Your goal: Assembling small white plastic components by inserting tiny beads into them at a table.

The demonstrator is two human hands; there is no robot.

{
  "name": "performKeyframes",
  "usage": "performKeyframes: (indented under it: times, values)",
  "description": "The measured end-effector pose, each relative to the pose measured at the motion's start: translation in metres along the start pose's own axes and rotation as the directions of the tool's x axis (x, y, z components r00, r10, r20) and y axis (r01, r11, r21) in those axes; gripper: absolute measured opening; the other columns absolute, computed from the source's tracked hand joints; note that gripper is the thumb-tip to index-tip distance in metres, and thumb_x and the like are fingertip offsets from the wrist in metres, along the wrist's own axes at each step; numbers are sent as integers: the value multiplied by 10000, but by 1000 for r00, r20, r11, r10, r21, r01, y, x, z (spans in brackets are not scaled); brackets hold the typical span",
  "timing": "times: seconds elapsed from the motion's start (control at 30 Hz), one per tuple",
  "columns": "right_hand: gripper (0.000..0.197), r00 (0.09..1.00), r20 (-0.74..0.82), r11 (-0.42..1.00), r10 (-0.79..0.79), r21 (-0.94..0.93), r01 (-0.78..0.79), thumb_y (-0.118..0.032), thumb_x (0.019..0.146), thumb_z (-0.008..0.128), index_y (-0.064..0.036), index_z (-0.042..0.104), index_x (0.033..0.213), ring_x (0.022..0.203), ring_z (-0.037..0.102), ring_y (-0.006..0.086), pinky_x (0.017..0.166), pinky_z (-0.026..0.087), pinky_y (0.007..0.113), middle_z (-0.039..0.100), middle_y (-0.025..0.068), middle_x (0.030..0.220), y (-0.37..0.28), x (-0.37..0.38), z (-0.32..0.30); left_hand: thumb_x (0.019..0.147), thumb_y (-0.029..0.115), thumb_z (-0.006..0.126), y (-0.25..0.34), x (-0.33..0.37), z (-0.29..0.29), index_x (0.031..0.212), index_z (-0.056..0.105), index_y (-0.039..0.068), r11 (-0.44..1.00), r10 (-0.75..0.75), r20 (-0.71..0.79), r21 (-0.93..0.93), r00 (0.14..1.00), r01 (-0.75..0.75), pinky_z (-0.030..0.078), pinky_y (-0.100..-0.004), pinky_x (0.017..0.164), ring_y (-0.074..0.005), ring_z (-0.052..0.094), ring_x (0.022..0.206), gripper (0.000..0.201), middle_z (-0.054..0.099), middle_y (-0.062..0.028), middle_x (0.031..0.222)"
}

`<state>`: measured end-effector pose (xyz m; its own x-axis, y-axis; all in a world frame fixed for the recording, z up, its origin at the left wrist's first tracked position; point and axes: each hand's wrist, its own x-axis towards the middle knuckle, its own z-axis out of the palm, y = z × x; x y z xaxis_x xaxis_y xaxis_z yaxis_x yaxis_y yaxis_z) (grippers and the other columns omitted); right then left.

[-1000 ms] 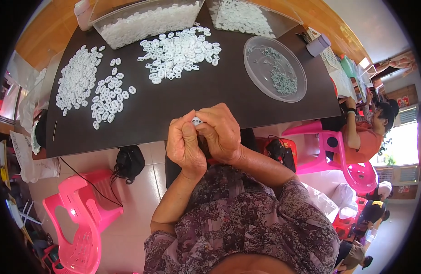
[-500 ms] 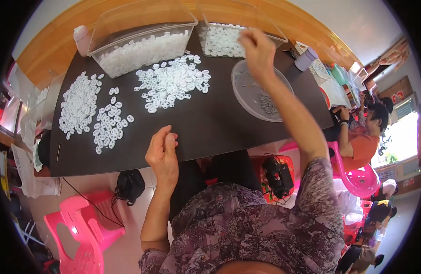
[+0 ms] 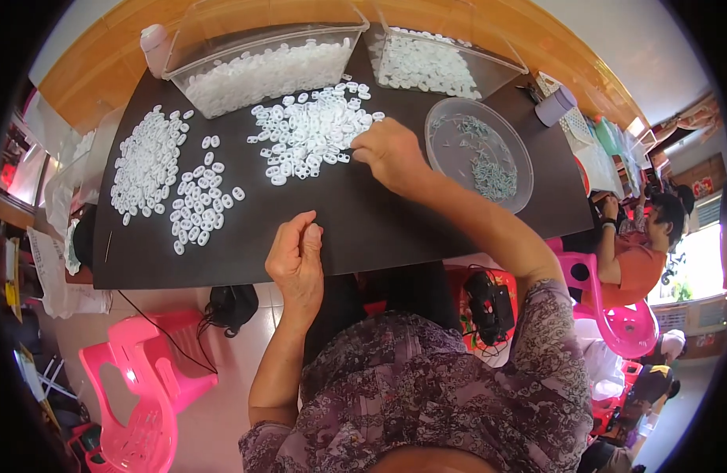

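Note:
My right hand reaches to the right side of a heap of small white oval plastic pieces in the middle of the table. Its fingertips are pinched together at the heap's edge; whatever is between them is too small to tell. My left hand is above the table's near edge, fingers curled in with the thumb against them, and what it holds, if anything, is hidden. Right of my right hand lies a shallow round clear tray with small metal pin-like parts in it.
Two more groups of white pieces, a dense pile and a looser one, lie at left. Along the back stand two clear bins of white pieces. A purple-lidded container is far right, a pink chair lower left. Other people sit at right.
My right hand has come down and leftward from above the back right bin to the middle heap. The left hand keeps its curled shape. The whole view has shifted slightly.

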<state>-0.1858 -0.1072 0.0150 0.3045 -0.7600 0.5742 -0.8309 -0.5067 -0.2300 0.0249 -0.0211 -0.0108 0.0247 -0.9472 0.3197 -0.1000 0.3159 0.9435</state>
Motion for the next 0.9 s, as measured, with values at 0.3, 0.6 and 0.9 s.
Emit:
performKeyframes:
  times: [0.3, 0.6, 0.9]
  values:
    - [79, 996, 47, 997, 72, -13, -72, -107, 703, 663, -60, 602, 720, 741, 542, 282, 660, 431, 382, 572, 91, 720, -6, -1, 25, 897, 122, 575, 0, 0, 0, 1008, 613, -30, 999, 17, -4, 41, 1000, -17, 447, -201, 618, -71, 531, 700, 192, 599, -30, 802]
    - [72, 955, 89, 880, 282, 372, -295, -78, 717, 680, -51, 628, 758, 693, 553, 202, 622, 439, 307, 564, 75, 688, -46, -25, -14, 897, 137, 567, 13, 12, 4, 964, 620, -24, 890, -319, 99, -312, 943, 334, 420, -202, 526, -83, 530, 610, 182, 623, -64, 760]
    - [75, 981, -176, 924, -82, 355, 142, -16, 702, 643, -50, 628, 767, 693, 528, 221, 605, 424, 323, 580, 47, 750, -64, -57, -38, 864, 70, 594, 30, 12, 19, 929, 617, -67, 687, -383, 441, -452, 812, 569, 429, -225, 485, -123, 544, 551, 154, 624, -101, 726]
